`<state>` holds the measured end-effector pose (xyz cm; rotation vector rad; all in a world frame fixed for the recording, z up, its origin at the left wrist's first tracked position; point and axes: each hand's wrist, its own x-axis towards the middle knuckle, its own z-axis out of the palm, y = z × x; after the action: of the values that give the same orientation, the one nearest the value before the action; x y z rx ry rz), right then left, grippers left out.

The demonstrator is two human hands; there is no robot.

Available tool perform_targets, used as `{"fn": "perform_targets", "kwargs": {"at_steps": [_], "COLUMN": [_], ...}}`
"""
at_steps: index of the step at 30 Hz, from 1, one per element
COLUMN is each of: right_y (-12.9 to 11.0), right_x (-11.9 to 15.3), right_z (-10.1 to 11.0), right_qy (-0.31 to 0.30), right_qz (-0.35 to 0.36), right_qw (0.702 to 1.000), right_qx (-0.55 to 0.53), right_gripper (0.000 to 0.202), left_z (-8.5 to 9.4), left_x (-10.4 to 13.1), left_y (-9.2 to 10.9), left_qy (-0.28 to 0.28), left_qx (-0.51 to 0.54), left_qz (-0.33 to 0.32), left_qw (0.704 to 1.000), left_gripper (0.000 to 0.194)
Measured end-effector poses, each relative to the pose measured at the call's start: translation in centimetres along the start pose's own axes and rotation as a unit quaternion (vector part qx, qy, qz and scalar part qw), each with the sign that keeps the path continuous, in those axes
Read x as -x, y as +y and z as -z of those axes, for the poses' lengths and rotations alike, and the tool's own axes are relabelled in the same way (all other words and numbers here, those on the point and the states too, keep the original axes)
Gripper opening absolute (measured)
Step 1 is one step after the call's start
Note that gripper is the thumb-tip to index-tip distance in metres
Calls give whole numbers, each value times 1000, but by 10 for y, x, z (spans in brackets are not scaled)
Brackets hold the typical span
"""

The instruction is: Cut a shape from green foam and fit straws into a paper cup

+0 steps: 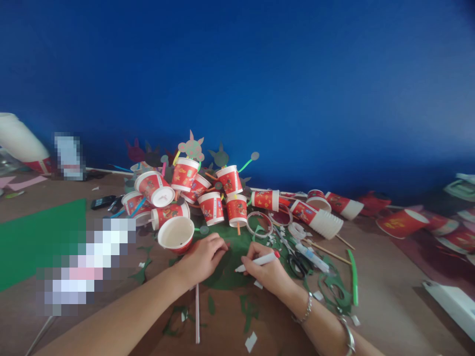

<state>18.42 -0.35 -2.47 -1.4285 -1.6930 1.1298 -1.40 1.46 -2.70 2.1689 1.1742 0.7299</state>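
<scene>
Head view: right hand (265, 269) grips a marker (264, 259) slantwise, pen-fashion, its tip low over green paper (226, 277) in front of cups (211, 207) heaped toward the surface's (386, 267) back edge; left hand (204, 254) rests curled on that paper, apparently steadying it, though whether it pinches anything is unclear

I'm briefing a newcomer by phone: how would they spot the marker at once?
Below the blue wall, find the middle of the brown table, where green paper lies. There the right hand holds the marker. Unlike the pale tube nearby, it's held and has a red end.
</scene>
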Motion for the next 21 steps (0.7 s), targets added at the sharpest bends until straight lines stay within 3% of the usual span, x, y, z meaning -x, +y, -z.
{"fn": "perform_targets", "kwargs": {"at_steps": [21], "right_y": [0], "right_x": [0], "right_z": [-1], "right_qy": [20], "right_qz": [1], "right_qw": [1000], "right_qx": [23], "right_gripper": [21], "left_z": [-1], "left_x": [-1], "left_y": [-2], "left_qy": [1], "left_qx": [5], "left_qz": [-6], "left_qw": [1000], "left_gripper": [13]}}
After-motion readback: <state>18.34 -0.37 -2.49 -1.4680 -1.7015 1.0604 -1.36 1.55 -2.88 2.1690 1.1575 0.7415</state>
